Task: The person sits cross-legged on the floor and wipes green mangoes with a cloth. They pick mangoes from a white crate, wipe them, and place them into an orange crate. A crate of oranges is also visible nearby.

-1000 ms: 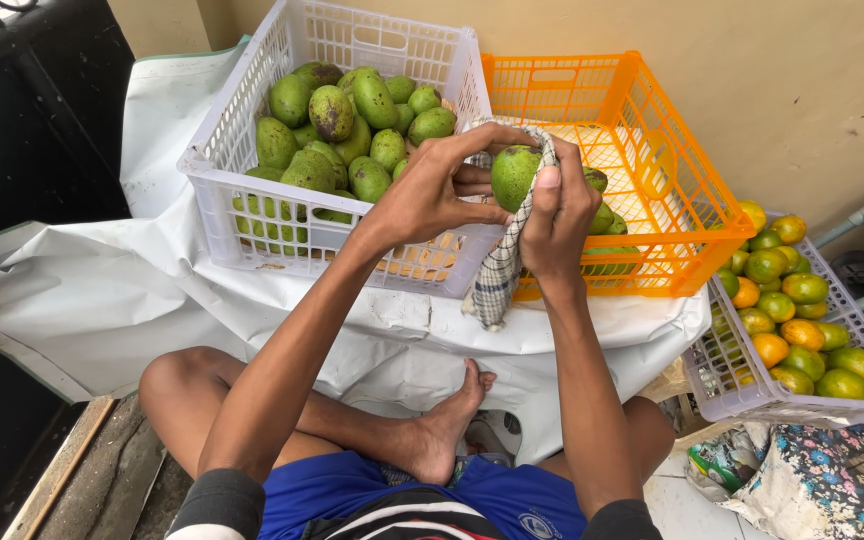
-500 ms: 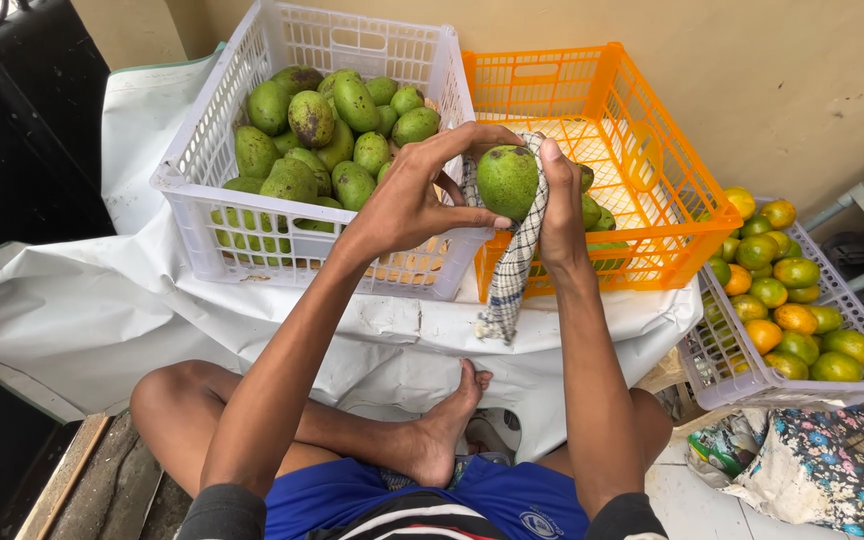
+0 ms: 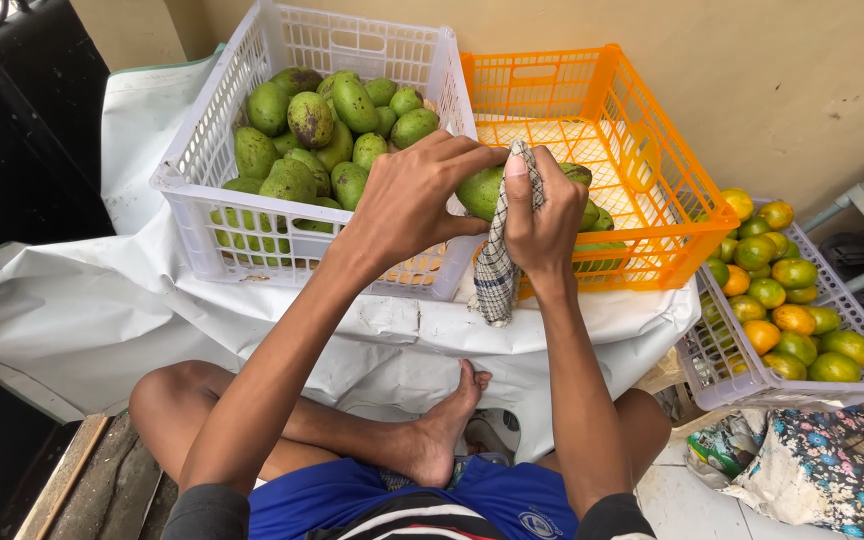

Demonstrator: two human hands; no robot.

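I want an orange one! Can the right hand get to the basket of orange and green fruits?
Probably not yet: the right hand is busy pressing a checked cloth on a green mango; nothing blocks the fruit basket.

Since a second ago, the left hand (image 3: 412, 200) has shifted its grip on the green mango (image 3: 482, 190), the fingers now stretched across its top rather than cupping it from the side, so less of the fruit shows. The right hand (image 3: 542, 215) has slid the checked cloth (image 3: 497, 270) over the mango's right face, where earlier it hung beneath the fruit. Both hands now sit lower, over the seam between the white crate (image 3: 202, 190) and the orange crate (image 3: 672, 200).
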